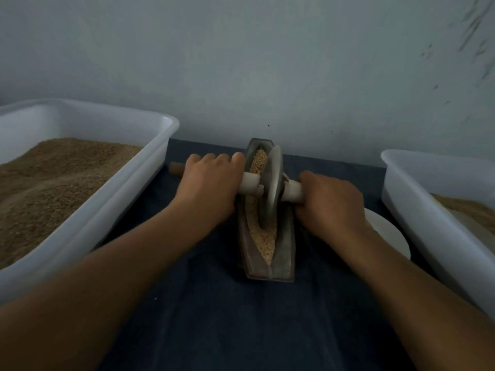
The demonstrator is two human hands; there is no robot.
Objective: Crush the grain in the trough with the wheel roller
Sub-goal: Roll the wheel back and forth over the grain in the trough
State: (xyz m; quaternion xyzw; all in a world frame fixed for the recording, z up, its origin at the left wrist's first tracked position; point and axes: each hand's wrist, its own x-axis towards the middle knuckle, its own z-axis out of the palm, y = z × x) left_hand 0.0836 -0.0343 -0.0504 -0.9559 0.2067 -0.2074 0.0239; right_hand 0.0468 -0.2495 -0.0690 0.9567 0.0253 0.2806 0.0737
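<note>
Both bare forearms outstretched, left hand (210,180) and right hand (330,200) with fingers (223,158) curled, knuckles up.

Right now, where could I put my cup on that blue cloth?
The bare blue cloth in front of the trough, between the two forearms. It's crowded at the left tub, the right tub and white plate, where both hands hold the roller.

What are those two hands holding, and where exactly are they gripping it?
Both hold the wheel roller by its axle handle: the left hand left of the disc, the right hand right of it.
</note>
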